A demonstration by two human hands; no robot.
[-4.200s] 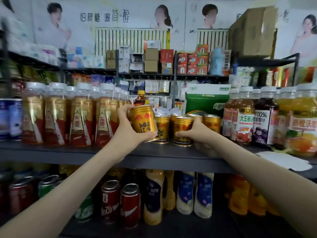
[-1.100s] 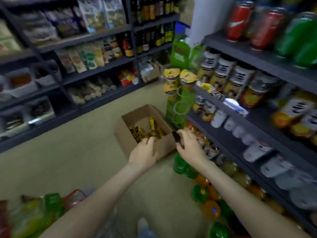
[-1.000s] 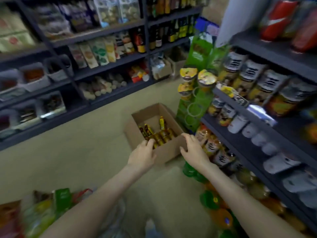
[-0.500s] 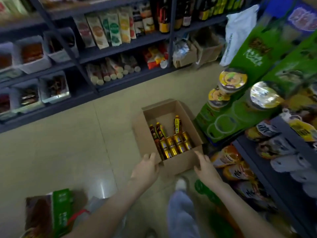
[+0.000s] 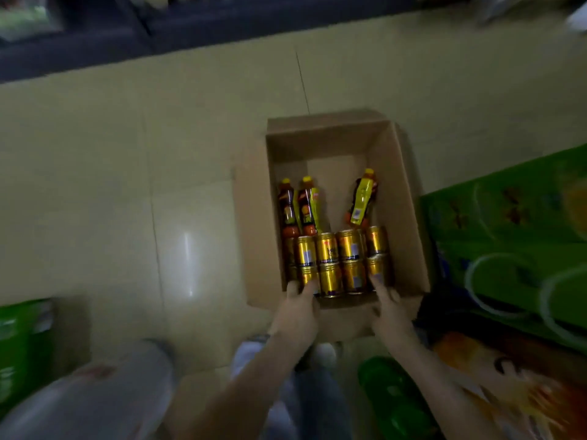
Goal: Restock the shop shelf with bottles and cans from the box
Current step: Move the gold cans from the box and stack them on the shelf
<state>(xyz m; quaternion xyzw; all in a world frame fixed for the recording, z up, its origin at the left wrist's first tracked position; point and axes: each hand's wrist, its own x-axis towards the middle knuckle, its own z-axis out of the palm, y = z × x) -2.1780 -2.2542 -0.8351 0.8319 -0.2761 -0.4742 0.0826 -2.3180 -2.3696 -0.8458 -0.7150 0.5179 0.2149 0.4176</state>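
1. The box point(image 5: 254, 236) sits on the floor point(image 5: 127, 185); gold cans point(image 5: 330, 277) are packed at its near end, with bottles point(image 5: 305, 204) lying behind.
2. The left grip point(image 5: 297, 308) and right grip point(image 5: 389, 308) touch opposite end cans, probably to lift two together; I cannot tell whether either has closed.

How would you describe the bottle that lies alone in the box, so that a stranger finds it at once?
Find the open cardboard box on the tiled floor. Past its two rows of gold cans lie three yellow-capped bottles. It is the right bottle, apart from the left pair, tilted, its bright yellow label facing up.
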